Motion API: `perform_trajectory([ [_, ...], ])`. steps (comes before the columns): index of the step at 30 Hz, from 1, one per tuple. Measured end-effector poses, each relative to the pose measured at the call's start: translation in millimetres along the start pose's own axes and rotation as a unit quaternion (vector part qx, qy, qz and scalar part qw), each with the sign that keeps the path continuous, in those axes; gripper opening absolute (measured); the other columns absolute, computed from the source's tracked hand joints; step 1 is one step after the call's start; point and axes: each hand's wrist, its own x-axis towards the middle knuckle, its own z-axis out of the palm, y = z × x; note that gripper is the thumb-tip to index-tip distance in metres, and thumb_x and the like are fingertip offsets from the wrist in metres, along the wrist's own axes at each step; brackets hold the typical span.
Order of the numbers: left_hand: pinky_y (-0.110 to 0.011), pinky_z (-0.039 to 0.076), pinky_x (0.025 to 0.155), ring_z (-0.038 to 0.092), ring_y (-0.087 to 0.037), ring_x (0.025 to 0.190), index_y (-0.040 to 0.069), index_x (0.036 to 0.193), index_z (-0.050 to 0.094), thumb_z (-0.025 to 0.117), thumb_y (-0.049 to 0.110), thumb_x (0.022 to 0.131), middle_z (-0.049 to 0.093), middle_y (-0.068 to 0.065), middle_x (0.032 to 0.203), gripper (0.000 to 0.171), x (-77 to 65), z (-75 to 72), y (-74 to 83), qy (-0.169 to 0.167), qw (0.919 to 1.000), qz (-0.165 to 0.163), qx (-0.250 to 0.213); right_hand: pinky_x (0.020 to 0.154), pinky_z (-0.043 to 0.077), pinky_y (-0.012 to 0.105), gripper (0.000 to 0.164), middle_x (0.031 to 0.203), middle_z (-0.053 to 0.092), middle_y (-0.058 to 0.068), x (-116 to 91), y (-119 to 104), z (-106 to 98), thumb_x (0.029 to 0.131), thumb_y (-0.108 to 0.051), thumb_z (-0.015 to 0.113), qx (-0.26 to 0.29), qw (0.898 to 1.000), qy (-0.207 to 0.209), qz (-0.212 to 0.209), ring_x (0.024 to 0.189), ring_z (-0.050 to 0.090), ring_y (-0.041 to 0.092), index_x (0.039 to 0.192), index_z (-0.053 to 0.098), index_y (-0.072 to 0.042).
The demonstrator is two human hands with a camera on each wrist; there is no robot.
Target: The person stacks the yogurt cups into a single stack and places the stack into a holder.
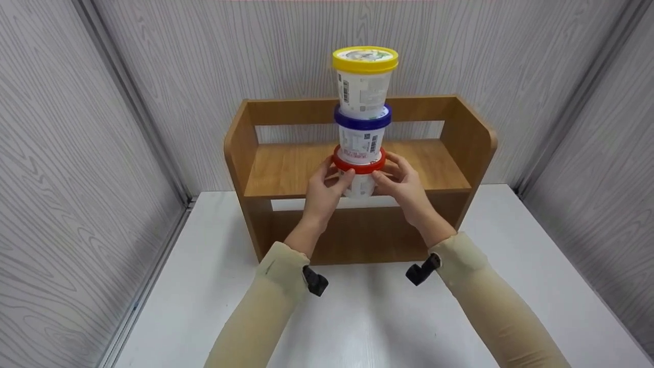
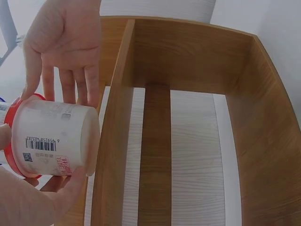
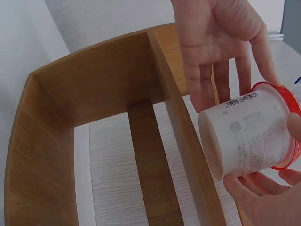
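Note:
Three white tubs stand stacked in the head view. The top tub [image 1: 364,92] has a yellow lid, the middle one [image 1: 361,140] a blue lid, the bottom one [image 1: 360,185] a red lid. My left hand [image 1: 325,191] grips the red-lidded tub from the left, thumb in front, fingers round its side. On its right side my right hand [image 1: 404,190] holds it the same way. Printed text and a barcode show on that tub in the left wrist view [image 2: 51,139] and the right wrist view [image 3: 249,132]. Its base is near the shelf board's edge; contact is unclear.
A wooden two-tier shelf [image 1: 357,232] stands on the white table [image 1: 368,317] behind my hands. Its upper board [image 1: 291,168] lies behind the stack, between raised side panels. Grey wood-grained walls [image 1: 204,61] enclose the table at the back and sides.

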Motion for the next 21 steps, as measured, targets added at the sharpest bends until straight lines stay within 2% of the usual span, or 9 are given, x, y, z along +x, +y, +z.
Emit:
perform_trajectory([
  [4,-0.029,0.047,0.091,0.054,-0.018,0.11,0.016,0.142,0.037,0.066,0.036,0.086,0.051,0.0,0.13,0.066,7.1,1.0,1.3,0.009,1.0,0.003,0.003,0.092,0.047,0.041,0.068,0.132,0.049,0.007,6.9,-0.2,0.8,0.083,-0.034,0.069,0.006,1.0,0.007,0.007,0.115,0.052,0.024,0.139,0.035,-0.015],
  [5,-0.029,0.047,0.092,0.054,-0.016,0.11,0.017,0.142,0.038,0.066,0.037,0.085,0.052,0.002,0.129,0.067,11.0,1.5,-2.8,0.012,0.9999,0.004,0.002,0.092,0.047,0.041,0.068,0.133,0.048,0.008,8.6,-0.4,0.8,0.083,-0.034,0.069,0.006,1.0,0.009,0.008,0.115,0.051,0.024,0.139,0.035,-0.015],
  [12,-0.032,0.044,0.095,0.051,-0.017,0.114,0.019,0.142,0.038,0.066,0.037,0.085,0.05,0.001,0.133,0.066,19.4,7.0,-5.8,0.031,0.9994,-0.009,-0.013,0.093,0.046,0.042,0.068,0.135,0.046,0.012,18.5,1.6,0.1,0.083,-0.032,0.069,0.016,1.0,0.017,0.014,0.118,0.05,0.028,0.14,0.035,-0.013],
  [21,-0.033,0.039,0.1,0.047,-0.021,0.119,0.018,0.142,0.036,0.062,0.034,0.088,0.046,-0.003,0.137,0.063,25.1,11.9,-13.1,0.028,0.9992,-0.022,-0.02,0.093,0.046,0.042,0.065,0.133,0.046,0.013,26.5,8.5,-4.9,0.086,-0.028,0.067,0.023,0.999,0.026,0.027,0.117,0.05,0.027,0.139,0.035,-0.011],
])
